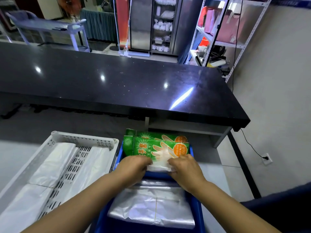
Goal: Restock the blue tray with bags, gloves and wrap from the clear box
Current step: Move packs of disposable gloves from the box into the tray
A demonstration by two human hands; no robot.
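Observation:
A blue tray (198, 209) lies low in the middle of the view. Green and orange glove packs (151, 145) stand on edge at its far end. My left hand (133, 165) and my right hand (185, 167) both grip the lower edge of the front glove pack (161, 152), one at each side. A stack of folded clear plastic bags (151, 209) lies flat in the tray's near part, under my forearms. The clear box is not in view.
A white perforated basket (80, 138) with folded white plastic bags (52, 163) sits to the left of the tray. A long black counter (117, 81) runs beyond both. White metal shelving (218, 36) stands at the back right, by the wall.

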